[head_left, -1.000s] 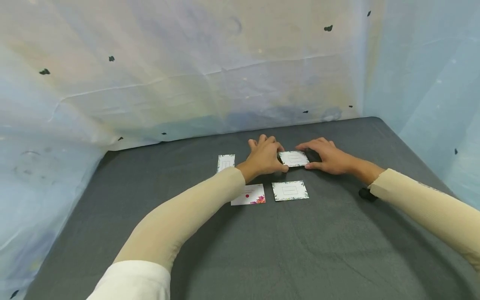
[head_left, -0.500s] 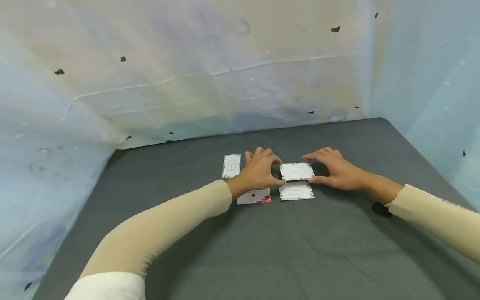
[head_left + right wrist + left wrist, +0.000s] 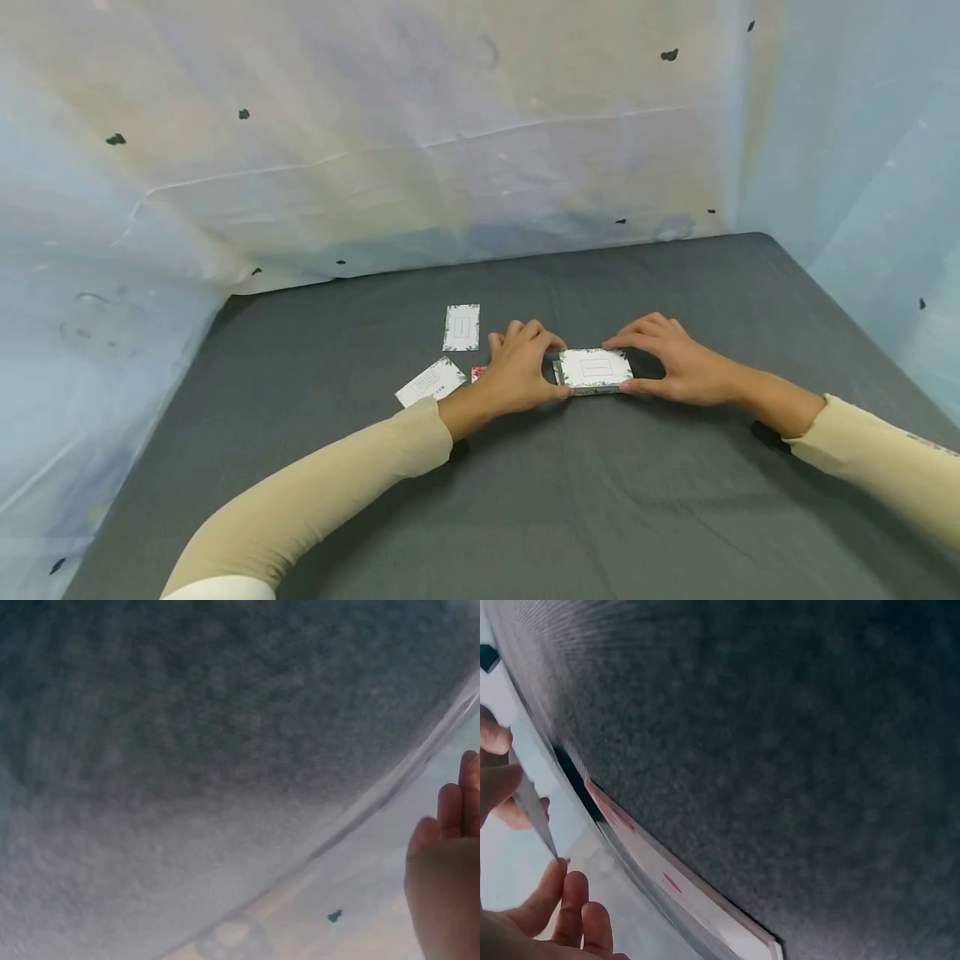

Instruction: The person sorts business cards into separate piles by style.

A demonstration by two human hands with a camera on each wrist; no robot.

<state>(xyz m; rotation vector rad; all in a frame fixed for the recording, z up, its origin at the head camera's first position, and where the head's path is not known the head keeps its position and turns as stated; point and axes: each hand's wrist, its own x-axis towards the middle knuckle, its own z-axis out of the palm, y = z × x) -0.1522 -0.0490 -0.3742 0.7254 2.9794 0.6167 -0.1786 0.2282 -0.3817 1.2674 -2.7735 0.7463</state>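
A small stack of white cards with floral borders [image 3: 596,371] lies on the grey cloth [image 3: 600,517] between both hands. My left hand [image 3: 552,367] pinches its left end, thumb near and fingers curled over the far edge. At the right end, my right hand [image 3: 632,364] grips it the same way. The left wrist view shows my fingertips [image 3: 562,900] by a thin card edge [image 3: 532,806], and a card with pink marks [image 3: 667,877] flat on the cloth. Only the side of my right hand [image 3: 446,877] appears in the right wrist view.
A single card [image 3: 461,327] lies upright beyond my left hand and a tilted one [image 3: 431,382] to its left. A red-printed corner [image 3: 477,373] peeks out by the left hand. Pale sheeting [image 3: 450,167] walls the back and both sides.
The held card came toward me and now sits on top of the lower right card. A card now lies tilted out to the left. The flowered card is mostly hidden under my left hand.
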